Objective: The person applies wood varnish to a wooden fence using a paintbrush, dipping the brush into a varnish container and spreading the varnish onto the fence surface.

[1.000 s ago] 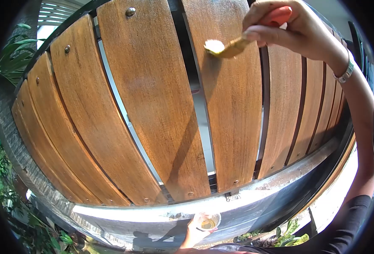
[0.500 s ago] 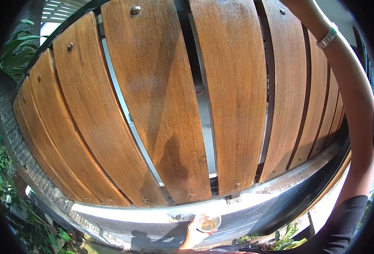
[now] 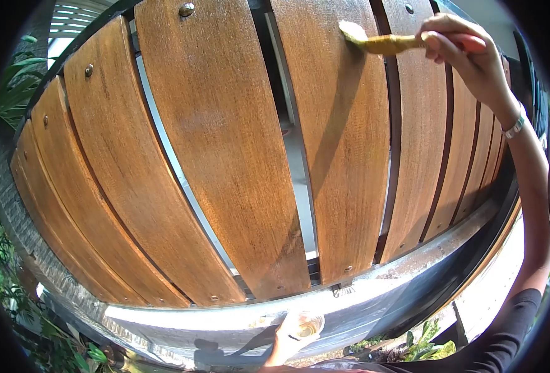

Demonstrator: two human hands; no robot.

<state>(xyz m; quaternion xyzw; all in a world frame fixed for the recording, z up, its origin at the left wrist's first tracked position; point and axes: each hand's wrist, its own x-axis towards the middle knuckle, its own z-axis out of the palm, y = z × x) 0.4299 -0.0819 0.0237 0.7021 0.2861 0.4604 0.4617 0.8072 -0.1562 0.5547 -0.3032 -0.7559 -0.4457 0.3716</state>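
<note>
My right hand point(image 3: 464, 53) grips a paintbrush point(image 3: 390, 44) at the upper right. Its pale bristles touch or nearly touch a brown wooden slat point(image 3: 343, 124), and the brush throws a long shadow down that board. At the bottom centre my left hand point(image 3: 284, 342) is wrapped round a clear plastic cup point(image 3: 315, 323) holding some yellowish liquid. The cup is below the slats, in front of the pale ledge. The wood has a wet-looking sheen in places.
Several upright slats stand side by side with narrow gaps and round bolt heads point(image 3: 186, 9). A pale ledge point(image 3: 194, 314) runs beneath them. A rough stone edge point(image 3: 23, 230) borders the left. Green plants grow at the left and lower right point(image 3: 424, 348).
My right hand has come down into view with the paintbrush, its bristles now at the upper part of a slat. The cup in my left hand has barely moved.
</note>
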